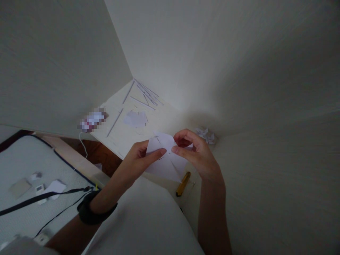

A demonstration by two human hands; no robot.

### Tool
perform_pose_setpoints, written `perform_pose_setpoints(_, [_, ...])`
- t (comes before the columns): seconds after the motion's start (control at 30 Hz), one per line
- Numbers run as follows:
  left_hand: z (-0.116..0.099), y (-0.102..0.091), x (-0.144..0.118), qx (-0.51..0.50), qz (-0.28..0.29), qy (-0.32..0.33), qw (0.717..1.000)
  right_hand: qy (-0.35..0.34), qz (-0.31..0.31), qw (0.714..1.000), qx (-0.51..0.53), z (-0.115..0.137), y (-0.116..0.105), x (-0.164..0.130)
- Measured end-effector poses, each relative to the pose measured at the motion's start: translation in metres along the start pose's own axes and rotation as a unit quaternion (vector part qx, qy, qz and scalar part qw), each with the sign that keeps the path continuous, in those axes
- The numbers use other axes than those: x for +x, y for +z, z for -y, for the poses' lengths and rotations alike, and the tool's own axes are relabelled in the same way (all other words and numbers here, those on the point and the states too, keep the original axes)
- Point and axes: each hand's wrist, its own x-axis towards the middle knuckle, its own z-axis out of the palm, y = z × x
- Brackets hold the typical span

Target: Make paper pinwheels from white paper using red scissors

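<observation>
White walls fill most of the frame, meeting in a corner above the centre, and a pale worktop (119, 136) runs from that corner down toward the lower middle. At the lower left lies a bed (23, 159) with a light cover edged in dark piping, carrying a few small flat white and grey items and crossed by a black strap (39, 199). At the centre of the frame, both hands hold a folded sheet of white paper (166, 161) just above the worktop, its pointed lower end aimed toward the lower middle. The left hand (138, 156), with a black wristband (92, 212) on its forearm, has its grip clamped on the paper's left edge, thumb on top. The right hand (198, 154) pinches the paper's upper right part, fingers curled over it and thumb tip nearly meeting the left thumb. Thin grey strips (146, 95) lie scattered on the worktop close to the corner, with loose paper offcuts (136, 119) just below them. A crumpled paper scrap (205, 135) sits right of the hands by the wall. A yellow utility knife (183, 184) lies on the worktop just below the paper.
</observation>
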Motion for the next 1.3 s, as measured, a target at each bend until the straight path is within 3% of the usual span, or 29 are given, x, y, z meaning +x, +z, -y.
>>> perform_pose_setpoints(0.37, [0.003,-0.003,0.001,0.032,-0.026,0.035,0.999,0.002,-0.014,1.0,-0.013,0.002,0.006,-0.001])
perform_pose_setpoints(0.6, [0.001,-0.003,0.0,0.062,-0.021,0.051,0.997,0.032,0.014,0.999,-0.002,0.003,0.008,0.001])
perform_pose_setpoints(1.03, [0.005,-0.003,0.001,0.017,-0.025,0.035,0.999,0.04,0.018,0.999,0.004,-0.002,0.011,0.001])
perform_pose_setpoints(1.3, [0.008,-0.004,0.003,-0.026,0.012,0.012,1.0,0.026,-0.003,1.0,0.0,-0.005,0.011,0.003])
